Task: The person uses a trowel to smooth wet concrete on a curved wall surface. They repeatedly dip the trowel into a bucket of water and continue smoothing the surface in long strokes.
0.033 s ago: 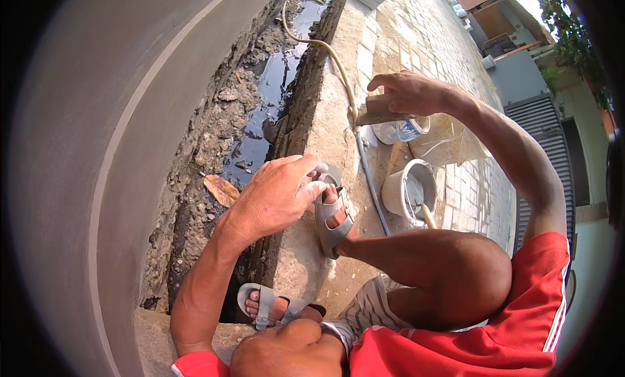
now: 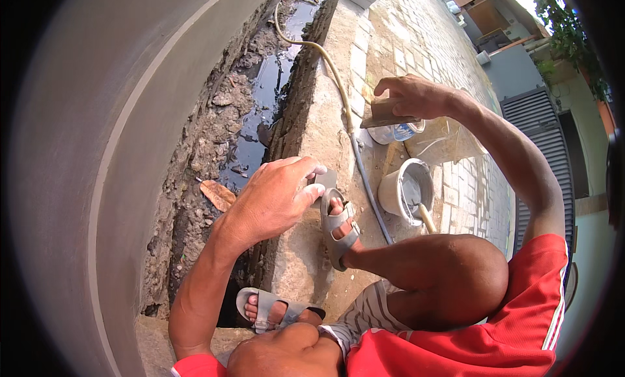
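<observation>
My left hand (image 2: pixel 270 198) pinches a small flat grey plate (image 2: pixel 327 178) between thumb and fingers, above the concrete ledge and close to my sandalled foot (image 2: pixel 340 227). Farther off to the right, my right hand (image 2: pixel 416 97) is closed round a wider, flat brownish-grey scraper-like plate (image 2: pixel 379 112), its straight edge facing down and left. The fingers hide the grip of both pieces. Below the right hand stands a clear plastic tub (image 2: pixel 390 134). A pale bucket (image 2: pixel 392 193) with grey paste inside and a stick-like handle (image 2: pixel 426 217) sits nearer to my knee.
A smooth grey wall (image 2: pixel 150 117) rises at the left. Between it and the concrete ledge (image 2: pixel 325 110) runs a muddy gutter with dark water (image 2: pixel 250 146) and a dry leaf (image 2: pixel 217 195). A hose (image 2: pixel 335 68) lies along the ledge. Paving (image 2: pixel 423 45) and a slatted gate (image 2: pixel 543 143) are at the right.
The view has shifted slightly. The small plate in my left hand shows more of its face, and my foot appears a little farther right. Both hands keep their hold.
</observation>
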